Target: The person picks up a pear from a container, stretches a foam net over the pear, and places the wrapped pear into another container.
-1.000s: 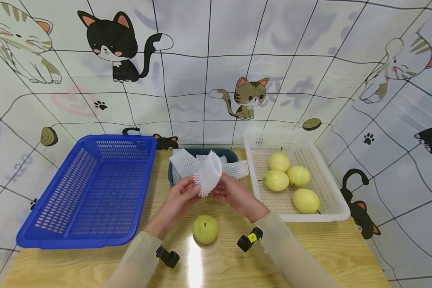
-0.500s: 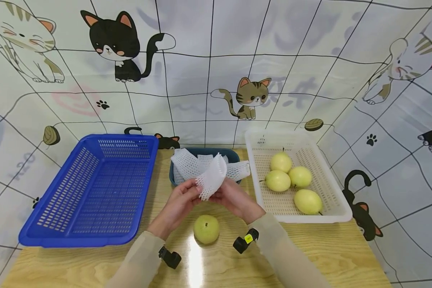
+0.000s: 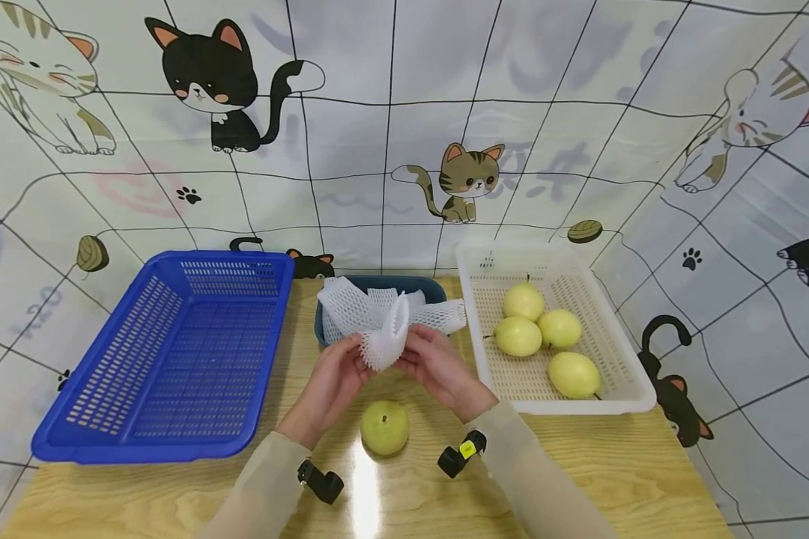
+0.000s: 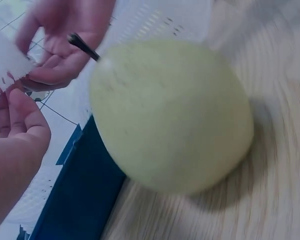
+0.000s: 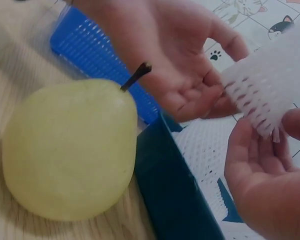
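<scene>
Between both hands, a white foam fruit net (image 3: 386,337) is held up above the front rim of a dark teal bin (image 3: 318,323). My left hand (image 3: 330,385) pinches its left lower edge with thumb and fingers. On the other side my right hand (image 3: 441,370) grips the net's right edge, its fingers partly behind it. One yellow-green pear (image 3: 384,427) stands on the table below the hands, stem up, touched by neither. It looms large in the left wrist view, where the pear (image 4: 170,117) shows its dark stem, and in the right wrist view.
More foam nets (image 3: 347,307) fill the teal bin, one hanging over its right side. A blue basket (image 3: 266,374) stands at left. At right, a white basket (image 3: 620,408) holds several pears (image 3: 574,375). A cat-patterned sheet (image 3: 350,150) hangs behind the wooden table (image 3: 546,479).
The foam net has tilted and its upper end now gapes more toward the right hand. Both hands have shifted slightly. The pear and baskets stay put.
</scene>
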A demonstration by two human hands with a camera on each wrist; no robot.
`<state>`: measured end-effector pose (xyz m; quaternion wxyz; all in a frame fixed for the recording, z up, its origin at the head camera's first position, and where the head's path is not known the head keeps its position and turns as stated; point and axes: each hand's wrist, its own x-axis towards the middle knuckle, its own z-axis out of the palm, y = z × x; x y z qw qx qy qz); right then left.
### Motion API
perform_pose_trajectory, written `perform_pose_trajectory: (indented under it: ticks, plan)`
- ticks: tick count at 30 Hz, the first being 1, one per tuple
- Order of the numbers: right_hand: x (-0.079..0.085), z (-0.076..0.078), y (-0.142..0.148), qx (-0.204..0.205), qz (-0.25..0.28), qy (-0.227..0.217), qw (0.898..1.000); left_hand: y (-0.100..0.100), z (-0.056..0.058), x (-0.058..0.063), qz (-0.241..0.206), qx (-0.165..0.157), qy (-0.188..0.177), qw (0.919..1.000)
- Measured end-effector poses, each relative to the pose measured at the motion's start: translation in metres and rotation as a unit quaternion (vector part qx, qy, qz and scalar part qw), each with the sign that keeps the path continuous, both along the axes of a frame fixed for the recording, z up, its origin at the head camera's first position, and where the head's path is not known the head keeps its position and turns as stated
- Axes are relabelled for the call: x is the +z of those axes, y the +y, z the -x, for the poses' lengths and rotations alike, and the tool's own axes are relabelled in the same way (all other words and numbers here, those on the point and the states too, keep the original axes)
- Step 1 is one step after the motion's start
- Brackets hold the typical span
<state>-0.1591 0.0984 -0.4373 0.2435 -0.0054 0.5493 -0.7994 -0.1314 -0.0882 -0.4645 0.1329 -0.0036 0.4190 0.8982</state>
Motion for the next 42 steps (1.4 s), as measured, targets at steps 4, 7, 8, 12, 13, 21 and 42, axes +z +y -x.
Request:
perform_pose_trajectory:
  ticks: [4, 7, 8, 12, 13, 21, 42]
  plan:
    - [-0.003, -0.001, 0.002, 0.01, -0.001, 0.004, 1.0, -0.001, 0.0, 0.002, -0.03, 0.008, -0.02, 0.9993]
    - [-0.004, -0.002, 0.003, 0.024, -0.004, 0.001, 1.0, -0.002, -0.001, 0.002, -0.052, 0.012, -0.027, 0.9982]
    - [-0.005, -0.003, 0.004, 0.027, -0.003, 0.001, 1.0, -0.003, -0.002, 0.002, -0.062, 0.013, -0.029, 0.9975]
    - [-0.005, -0.006, 0.008, 0.032, 0.0, 0.002, 0.999, -0.007, -0.005, -0.001, -0.092, 0.008, -0.035, 0.9951]
    - [-0.006, -0.007, 0.009, 0.035, 0.001, 0.001, 0.999, -0.008, -0.006, -0.001, -0.093, 0.003, -0.033, 0.9951]
    - [-0.01, -0.011, 0.013, 0.063, -0.006, -0.018, 0.998, -0.014, -0.014, -0.003, -0.027, -0.014, -0.028, 0.9991]
    - [-0.022, -0.026, 0.03, 0.158, -0.043, -0.01, 0.986, -0.03, -0.028, -0.009, 0.065, -0.168, -0.004, 0.9836]
